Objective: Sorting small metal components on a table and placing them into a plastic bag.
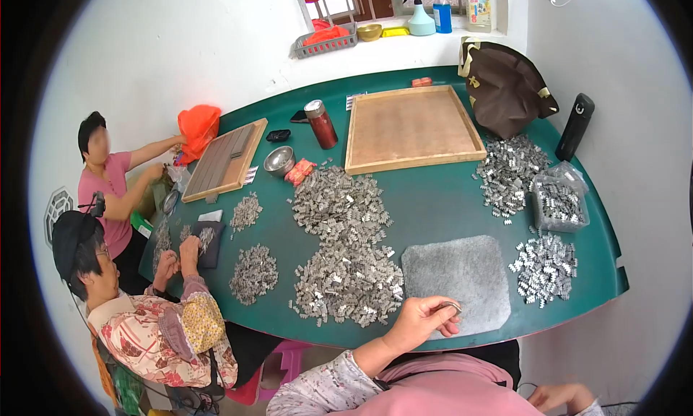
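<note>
The green table [440, 210] carries a grey mat [458, 275] at its near edge. A large heap of metal pieces [346, 282] borders the mat on the left, extending toward the back. A smaller pile [545, 268] lies just beside the mat on the right. Behind that pile stands a clear plastic container [559, 222] filled with similar pieces; a further heap [511, 172] lies behind it, in front of a dark bag [509, 87]. A wooden tray [415, 131] occupies the rear centre, with a red flask [322, 126] and a metal bowl [279, 161] to its left. Two co-workers are positioned at the left end of the table.

Left hand [424, 320]: fingers curled, thumb and fingertips closed in a pinch on a small metallic piece [452, 306]. Right hand [559, 397]: low at the person's right side, off the table; its grip cannot be determined.

The small metallic piece is located over the near part of the mat. It appears dark with a lighter edge; the fingers partly cover it, and fine detail is not resolvable.
</note>
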{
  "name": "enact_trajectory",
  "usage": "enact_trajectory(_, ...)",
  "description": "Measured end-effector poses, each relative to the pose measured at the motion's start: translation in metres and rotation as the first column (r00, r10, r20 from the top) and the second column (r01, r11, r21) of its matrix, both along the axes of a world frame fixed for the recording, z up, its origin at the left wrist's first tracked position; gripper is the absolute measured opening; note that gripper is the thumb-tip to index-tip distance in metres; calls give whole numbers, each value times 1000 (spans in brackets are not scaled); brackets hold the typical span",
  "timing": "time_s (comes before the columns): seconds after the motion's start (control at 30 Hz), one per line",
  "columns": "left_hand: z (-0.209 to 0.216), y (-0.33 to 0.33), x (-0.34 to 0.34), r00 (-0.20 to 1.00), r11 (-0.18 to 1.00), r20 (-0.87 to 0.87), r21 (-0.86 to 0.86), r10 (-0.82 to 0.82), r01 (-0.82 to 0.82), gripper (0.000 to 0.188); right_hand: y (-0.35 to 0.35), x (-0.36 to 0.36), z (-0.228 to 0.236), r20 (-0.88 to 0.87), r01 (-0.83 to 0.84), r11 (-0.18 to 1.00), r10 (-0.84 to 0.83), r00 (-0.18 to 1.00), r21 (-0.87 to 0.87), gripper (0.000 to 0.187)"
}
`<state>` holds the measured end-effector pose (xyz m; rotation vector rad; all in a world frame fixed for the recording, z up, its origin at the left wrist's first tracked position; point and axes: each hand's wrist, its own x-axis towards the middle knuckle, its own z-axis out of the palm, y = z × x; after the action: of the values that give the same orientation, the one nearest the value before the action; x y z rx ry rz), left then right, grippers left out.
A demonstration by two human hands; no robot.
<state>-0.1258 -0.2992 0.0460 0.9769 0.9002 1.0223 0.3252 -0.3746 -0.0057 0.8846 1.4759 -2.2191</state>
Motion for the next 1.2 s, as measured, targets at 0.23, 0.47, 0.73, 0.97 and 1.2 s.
enact_trajectory(0.23,5,-6,-2,999,998,-6,42,49,-48,20,-7,4,-9,-27,-107,994,107,994,-12,40)
enact_trajectory(0.47,6,-5,0,999,999,1,24,38,-38,20,-3,7,-25,-50,-204,979,203,978,-18,39)
enact_trajectory(0.73,9,-6,2,998,998,-14,26,63,-62,20,4,5,-54,-88,-319,947,314,945,-36,38)
enact_trajectory(0.97,11,-6,3,999,999,-5,22,34,-34,19,4,-1,-76,-126,-396,917,389,913,-40,37)
enact_trajectory(1.2,9,-9,5,1000,1000,18,19,24,-25,21,0,-5,-92,-159,-461,887,450,879,-36,36)
